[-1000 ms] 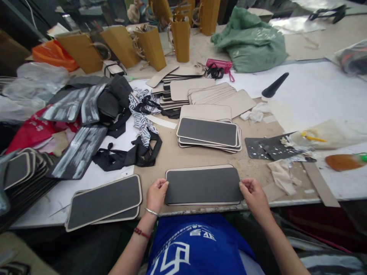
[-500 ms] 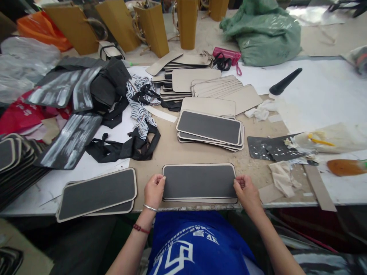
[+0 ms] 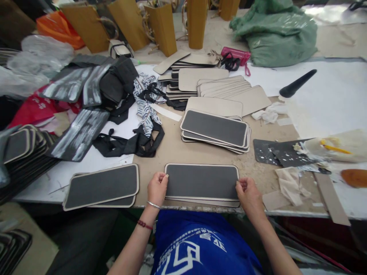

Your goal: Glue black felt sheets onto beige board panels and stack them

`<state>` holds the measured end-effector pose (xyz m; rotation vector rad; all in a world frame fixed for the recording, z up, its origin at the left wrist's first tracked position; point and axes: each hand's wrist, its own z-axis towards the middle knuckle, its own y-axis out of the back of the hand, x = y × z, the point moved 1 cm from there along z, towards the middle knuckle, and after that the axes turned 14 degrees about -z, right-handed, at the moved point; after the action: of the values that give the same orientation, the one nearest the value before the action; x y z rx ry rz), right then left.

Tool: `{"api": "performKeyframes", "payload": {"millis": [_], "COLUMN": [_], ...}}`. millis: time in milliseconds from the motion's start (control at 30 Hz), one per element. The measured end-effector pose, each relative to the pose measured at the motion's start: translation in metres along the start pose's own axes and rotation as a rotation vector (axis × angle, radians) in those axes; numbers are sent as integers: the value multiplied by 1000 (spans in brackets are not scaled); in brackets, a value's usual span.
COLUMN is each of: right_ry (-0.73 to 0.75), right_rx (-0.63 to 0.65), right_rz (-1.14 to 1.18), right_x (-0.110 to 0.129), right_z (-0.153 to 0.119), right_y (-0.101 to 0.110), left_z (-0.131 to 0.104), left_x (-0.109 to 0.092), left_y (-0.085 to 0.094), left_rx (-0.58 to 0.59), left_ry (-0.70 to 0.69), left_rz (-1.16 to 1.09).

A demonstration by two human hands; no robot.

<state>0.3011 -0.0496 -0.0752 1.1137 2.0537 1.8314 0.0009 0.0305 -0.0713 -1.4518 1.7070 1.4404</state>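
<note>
A dark grey panel with a beige border point(image 3: 202, 182) lies at the table's front edge, on top of another panel whose lower rim shows. My left hand point(image 3: 158, 187) pinches its left end, fingers closed. At its right end, my right hand point(image 3: 250, 193) grips the edge in the same way. Two similar panels point(image 3: 101, 186) overlap to the left. Behind the held panel stands a stack of grey-faced panels point(image 3: 215, 128), with beige boards point(image 3: 237, 89) beyond it.
Black and white-smeared pieces point(image 3: 80, 133) and black straps point(image 3: 129, 143) are on the left. Glue-spotted dark sheets point(image 3: 281, 152), a crumpled cloth point(image 3: 291, 185) and a black tool point(image 3: 298, 83) lie right. A green bag point(image 3: 279, 36) and tan bags point(image 3: 162, 28) stand at the back.
The view has shifted slightly, so the table's objects sit further right in the picture. Both hands keep their hold on the panel's ends, and the panel has hardly moved.
</note>
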Motion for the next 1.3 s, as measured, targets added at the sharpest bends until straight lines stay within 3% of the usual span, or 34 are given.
{"api": "performKeyframes", "payload": {"millis": [267,700,1300], "right_ry": [36,56,33], "right_rx": [-18,-31,-15], "right_rz": [-4,-33,-21], "right_x": [-10,-4,1], "right_z": [5,1,-2], "right_y": [-9,-5,-1], "left_z": [-1,-5,-5], "left_x": [8,-9,-7], "left_y": [-3,0,-2], "left_rx": [-43,-24,-20], "left_ry": [50,-12,-32], "left_rz": [-113,108,171]}}
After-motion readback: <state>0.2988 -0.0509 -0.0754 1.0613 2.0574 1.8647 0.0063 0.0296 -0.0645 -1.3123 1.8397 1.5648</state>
